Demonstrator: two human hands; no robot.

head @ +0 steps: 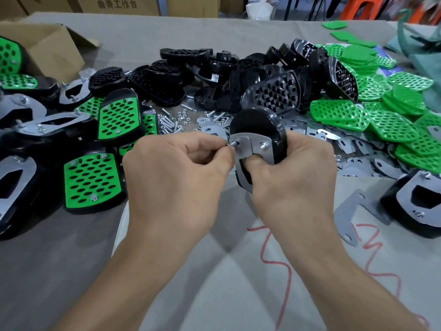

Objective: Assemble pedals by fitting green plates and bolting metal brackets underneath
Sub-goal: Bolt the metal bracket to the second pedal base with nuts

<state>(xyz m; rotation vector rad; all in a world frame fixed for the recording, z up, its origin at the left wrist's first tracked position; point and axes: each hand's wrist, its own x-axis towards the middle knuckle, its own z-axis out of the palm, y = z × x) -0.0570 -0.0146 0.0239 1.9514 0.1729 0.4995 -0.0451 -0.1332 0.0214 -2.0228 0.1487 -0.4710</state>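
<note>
On grey table (59,271) | pedal parts (238,75) heaped | cardboard boxes (119,4) behind

The grey cloth-covered worktop (59,271) carries black pedals fitted with perforated green plates (93,180) left of the left hand (176,168), loose silver bolts and nuts (167,121) just beyond it, and flat grey metal brackets (358,145) beside the right hand (293,168).

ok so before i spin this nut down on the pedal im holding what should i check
1. Right hand grips the pedal: ok.
2. Bracket lies against the pedal's underside: ok.
3. First bolt pokes through its bracket hole: ok.
4. Nut pinched by left hand has caught the thread: cannot tell, fingertips mostly cover it.
5. Second bolt is through its hole: ok; nut on it: cannot tell.
6. Green plate seated on the far face: cannot tell, hidden.
</note>
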